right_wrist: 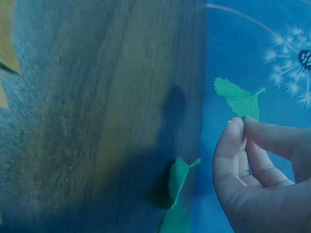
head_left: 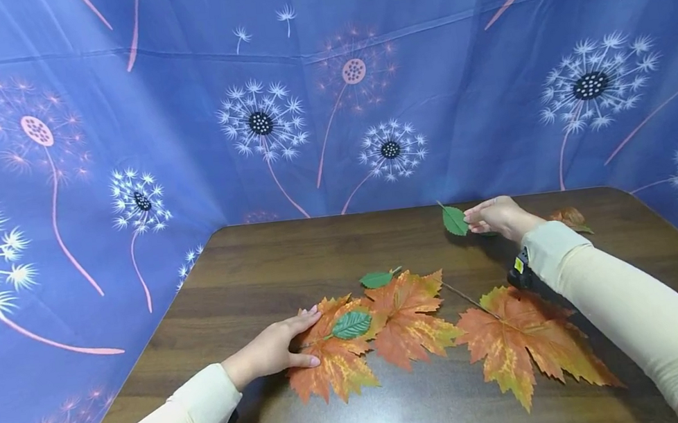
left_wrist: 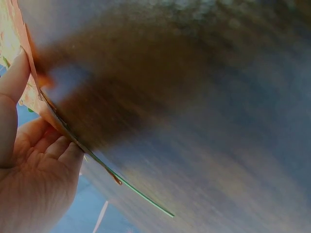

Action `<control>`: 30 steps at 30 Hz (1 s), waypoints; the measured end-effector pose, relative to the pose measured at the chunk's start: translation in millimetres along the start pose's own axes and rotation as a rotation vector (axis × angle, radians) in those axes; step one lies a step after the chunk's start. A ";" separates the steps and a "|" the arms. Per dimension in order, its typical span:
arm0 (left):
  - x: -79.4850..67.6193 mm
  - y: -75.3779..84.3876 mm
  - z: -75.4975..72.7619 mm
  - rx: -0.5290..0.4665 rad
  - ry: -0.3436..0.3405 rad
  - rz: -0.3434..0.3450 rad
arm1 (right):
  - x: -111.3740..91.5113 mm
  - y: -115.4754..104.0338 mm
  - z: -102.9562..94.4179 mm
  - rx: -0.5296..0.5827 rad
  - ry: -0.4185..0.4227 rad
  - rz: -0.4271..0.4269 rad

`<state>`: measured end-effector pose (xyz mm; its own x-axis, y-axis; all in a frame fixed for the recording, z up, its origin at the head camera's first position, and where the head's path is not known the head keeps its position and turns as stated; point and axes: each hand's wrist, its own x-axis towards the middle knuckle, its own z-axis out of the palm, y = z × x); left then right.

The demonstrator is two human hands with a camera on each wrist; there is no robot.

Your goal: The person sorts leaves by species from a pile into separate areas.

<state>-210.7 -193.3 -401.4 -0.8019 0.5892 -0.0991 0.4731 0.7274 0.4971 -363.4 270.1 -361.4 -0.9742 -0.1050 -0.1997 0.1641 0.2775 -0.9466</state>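
Note:
My right hand (head_left: 499, 216) is at the far edge of the table, pinching a small green leaf (head_left: 455, 221) between thumb and fingertips. In the right wrist view that leaf (right_wrist: 238, 99) is raised above the tabletop. Below it lie other green leaves (right_wrist: 177, 221), partly hidden by the hand in the head view. My left hand (head_left: 276, 348) rests on a large orange maple leaf (head_left: 332, 373), thumb and fingers spread apart. A small green leaf (head_left: 352, 324) lies on that maple leaf. The left wrist view shows a thin green stem (left_wrist: 146, 196) beside the hand.
A second maple leaf (head_left: 410, 315) overlaps the first, with a green leaf (head_left: 377, 280) behind it. Another large maple leaf (head_left: 523, 337) lies below the right forearm. A brownish leaf (head_left: 568, 215) is at the far right. A blue dandelion-print cloth (head_left: 330, 136) hangs behind the brown table (head_left: 244, 264).

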 end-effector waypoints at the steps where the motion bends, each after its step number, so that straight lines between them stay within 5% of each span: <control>1: 0.1 -0.1 0.3 0.000 -0.001 0.000 | 2.0 1.6 -0.6 -0.004 0.006 0.009; 30: 1.2 1.7 1.9 0.036 0.008 0.019 | 19.9 14.5 -15.0 -0.092 0.221 0.143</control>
<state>-210.2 -190.8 -402.3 -0.7955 0.6003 -0.0828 0.5009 0.7282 0.4678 -382.7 286.4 -375.3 -0.9538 0.1497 -0.2603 0.2979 0.3616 -0.8835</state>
